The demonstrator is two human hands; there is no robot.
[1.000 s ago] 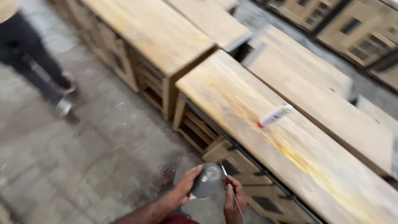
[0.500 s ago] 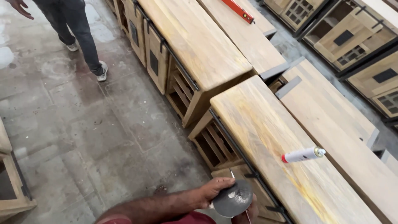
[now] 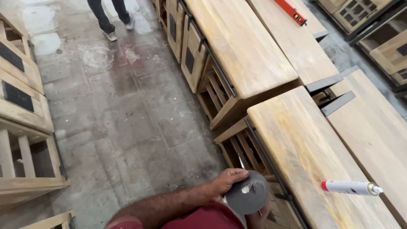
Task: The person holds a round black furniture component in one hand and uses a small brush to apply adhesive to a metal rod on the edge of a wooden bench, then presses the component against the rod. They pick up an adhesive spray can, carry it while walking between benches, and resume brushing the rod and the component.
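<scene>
While the person stands beside a row of wooden cabinets, the head view shows the left hand (image 3: 228,180) grasping a round grey dish (image 3: 247,197), thumb across its rim and a pale smear of filler on its surface. The dish sits low in the frame, just in front of the nearest cabinet (image 3: 305,144) and over the red garment. The right hand (image 3: 258,217) appears only as a few fingers under the dish; whether it is clenched cannot be told. A thin blade (image 3: 240,161) rises behind the dish. A white tube with red cap (image 3: 351,187) lies on the cabinet top. Further off, another person's legs (image 3: 111,17) cross the stone floor (image 3: 127,110), and a red spirit level (image 3: 290,12) rests on a distant top.
</scene>
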